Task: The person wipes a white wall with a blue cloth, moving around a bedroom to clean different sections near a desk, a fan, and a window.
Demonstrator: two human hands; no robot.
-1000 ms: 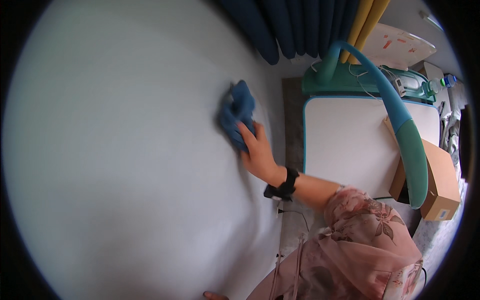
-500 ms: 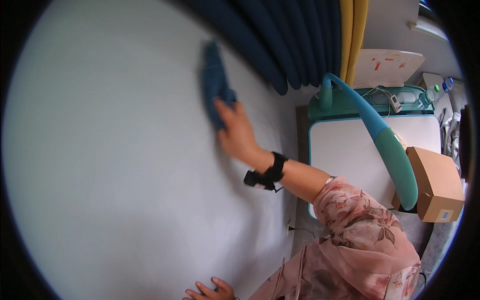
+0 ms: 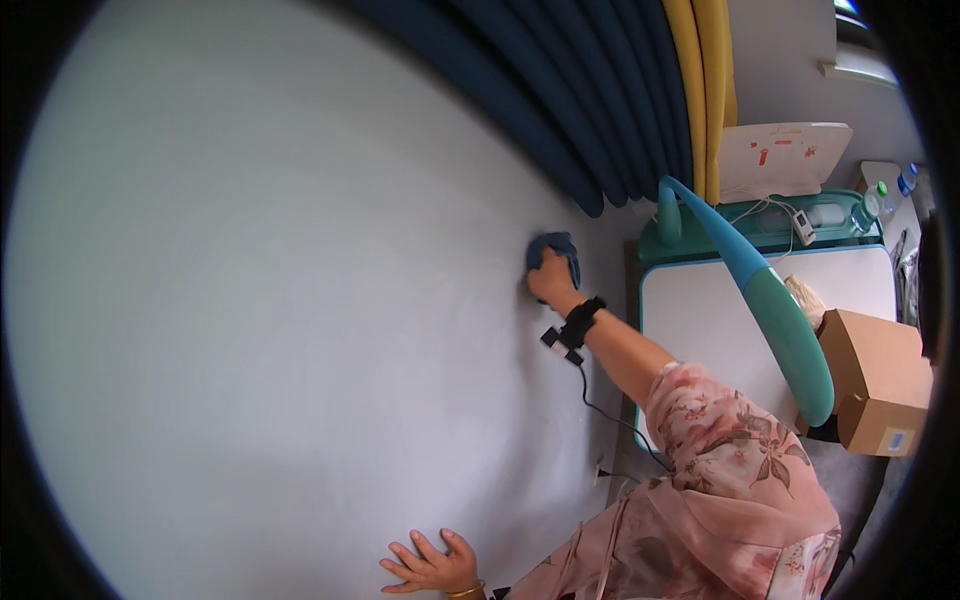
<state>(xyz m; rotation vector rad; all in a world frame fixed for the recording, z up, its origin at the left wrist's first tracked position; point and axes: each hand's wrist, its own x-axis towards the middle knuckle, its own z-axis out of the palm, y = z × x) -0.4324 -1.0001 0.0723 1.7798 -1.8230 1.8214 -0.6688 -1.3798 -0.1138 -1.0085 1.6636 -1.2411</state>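
Observation:
A crumpled dark blue cloth (image 3: pixel 562 247) is bunched under my right hand (image 3: pixel 550 280), whose fingers grip it against the pale wall (image 3: pixel 300 300). A black strap with a small device (image 3: pixel 575 325) is around that wrist, and a cable trails from it. My left hand (image 3: pixel 435 567) is low in the view, open with its fingers spread, flat on or very close to the wall; contact is hard to make out. A gold bracelet (image 3: pixel 466 591) circles that wrist. The left forearm is mostly hidden by my pink floral clothing.
Dark blue curtains (image 3: pixel 560 110) with a yellow edge (image 3: pixel 705 90) hang just above the cloth. To the right stand a white desk (image 3: pixel 700 310), a blue-green lamp (image 3: pixel 775 300), a cardboard box (image 3: pixel 880 380) and bottles (image 3: pixel 870 205). A plug (image 3: pixel 602 474) is low on the wall.
My right hand has moved the cloth down and to the right along the wall, and the cloth is now more bunched. The left hand shows further up, fingers spread. The view has shifted slightly.

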